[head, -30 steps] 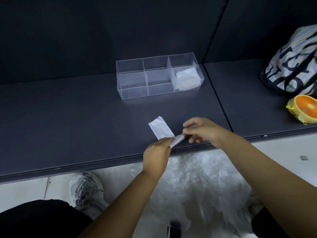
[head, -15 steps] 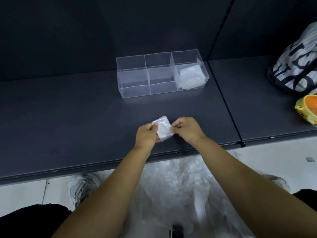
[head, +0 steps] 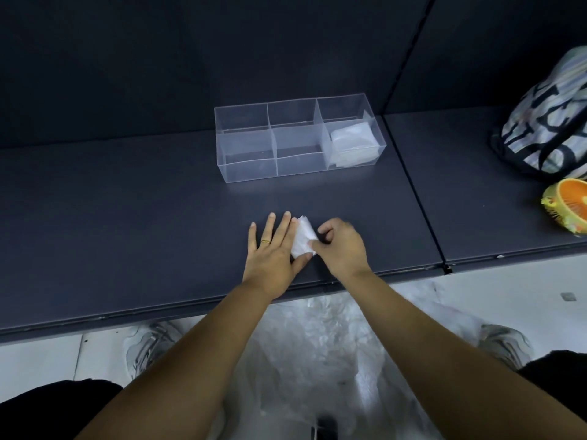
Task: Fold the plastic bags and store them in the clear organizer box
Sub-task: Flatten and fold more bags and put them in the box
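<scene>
Dark grey matte shelf (head: 127, 217) with a dark back panel fills the view. On it, near the front edge, lies the small folded white plastic bag (head: 302, 238), well apart from the clear rectangular plastic organizer box (head: 247, 173) further back. The left hand (head: 273, 249) lies flat with fingers straight and spread. Its index side and thumb touch the bag's left and near edges, and it grasps nothing. The right hand (head: 341, 246) has curled fingers and pinches the bag's right side, thumb at the near corner. How tight the pinch is cannot be told. The box's right-end compartment already holds a stack of folded white bags (head: 352, 144), and the other compartments look bare. A heap of loose clear plastic bags (head: 317, 344) sits on the floor below the shelf edge, so the task is likely early on. The step in hand looks like flattening the last fold. To do it well, the flat left hand should press the crease down and squeeze air out while the right pinch stops the packet springing open. Thin film is slippery and tends to unfold, so the pinch should hold across the fold lines during the lift to the box. A black-and-white patterned fabric bag (head: 546, 122) and an orange-and-yellow round handheld fan (head: 568, 204) sit at far right, not involved.
</scene>
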Available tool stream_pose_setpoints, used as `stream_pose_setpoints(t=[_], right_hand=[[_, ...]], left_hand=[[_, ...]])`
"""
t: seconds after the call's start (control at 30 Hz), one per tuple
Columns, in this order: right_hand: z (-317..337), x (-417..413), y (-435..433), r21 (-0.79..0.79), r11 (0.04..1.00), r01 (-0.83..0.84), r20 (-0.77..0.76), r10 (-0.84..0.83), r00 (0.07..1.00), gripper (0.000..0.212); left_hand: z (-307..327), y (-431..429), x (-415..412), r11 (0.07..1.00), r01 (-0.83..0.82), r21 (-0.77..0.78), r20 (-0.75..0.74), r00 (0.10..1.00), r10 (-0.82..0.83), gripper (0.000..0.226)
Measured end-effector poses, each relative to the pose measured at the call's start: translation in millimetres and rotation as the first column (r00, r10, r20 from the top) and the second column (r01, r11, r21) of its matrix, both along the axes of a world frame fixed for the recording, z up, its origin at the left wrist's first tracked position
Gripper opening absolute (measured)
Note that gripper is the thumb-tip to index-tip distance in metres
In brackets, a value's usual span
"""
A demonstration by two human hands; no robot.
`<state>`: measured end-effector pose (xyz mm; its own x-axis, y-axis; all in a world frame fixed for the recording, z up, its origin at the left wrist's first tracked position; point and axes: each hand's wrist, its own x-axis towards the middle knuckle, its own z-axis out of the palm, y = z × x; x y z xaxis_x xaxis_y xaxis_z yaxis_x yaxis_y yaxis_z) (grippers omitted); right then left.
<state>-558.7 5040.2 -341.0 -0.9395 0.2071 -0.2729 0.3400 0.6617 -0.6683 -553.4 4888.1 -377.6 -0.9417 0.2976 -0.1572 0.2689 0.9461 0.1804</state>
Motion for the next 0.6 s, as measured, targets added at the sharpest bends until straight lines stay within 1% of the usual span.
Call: stream_pose_setpoints(t=[0.03, 0.07, 0.13, 0.23, 0.3, 0.4, 0.43, 0.53, 0.6], right_hand=[[-4, 7, -1, 0.056, 0.998, 0.027, -0.051, -0.024, 0.998, 0.025], [-6, 12, -2, 0.1, 0.993, 0.058, -0.101, -0.048, 0.994, 0.027], [-10, 17, -4, 0.145, 0.985, 0.094, -0.167, -0.069, 0.984, 0.02], [-13, 17, -9, 0.183, 0.975, 0.129, -0.217, -0.088, 0.972, 0.005], [-13, 18, -13, 0.201, 0.964, 0.173, -0.243, -0.122, 0.962, 0.007], [-12, 16, -21, 0.244, 0.947, 0.21, -0.162, -0.174, 0.971, 0.021], [-11, 15, -24, 0.252, 0.945, 0.21, -0.122, -0.184, 0.975, 0.022], [-2, 10, -29, 0.214, 0.962, 0.171, -0.034, -0.168, 0.985, 0.011], [3, 7, -30, 0.109, 0.982, 0.153, 0.015, -0.156, 0.988, 0.003]], left_hand=[[0, -1, -1, 1.0, 0.003, -0.013, 0.005, 1.0, -0.003, 0.082], [-1, -1, -1, 1.0, 0.002, -0.026, 0.008, 1.0, -0.002, 0.084], [-1, 0, -1, 0.999, -0.012, -0.042, 0.017, 1.0, 0.013, 0.088], [-2, 0, 0, 0.998, -0.045, -0.041, 0.033, 0.998, 0.047, 0.091], [-1, 2, 2, 0.997, -0.068, -0.04, 0.041, 0.997, 0.07, 0.093], [0, 8, 6, 0.992, -0.12, -0.029, 0.068, 0.99, 0.121, 0.093], [0, 10, 7, 0.99, -0.133, -0.039, 0.076, 0.988, 0.136, 0.092], [5, 14, 13, 0.985, -0.148, -0.085, 0.09, 0.984, 0.155, 0.089], [8, 15, 17, 0.984, -0.136, -0.118, 0.112, 0.982, 0.149, 0.091]])
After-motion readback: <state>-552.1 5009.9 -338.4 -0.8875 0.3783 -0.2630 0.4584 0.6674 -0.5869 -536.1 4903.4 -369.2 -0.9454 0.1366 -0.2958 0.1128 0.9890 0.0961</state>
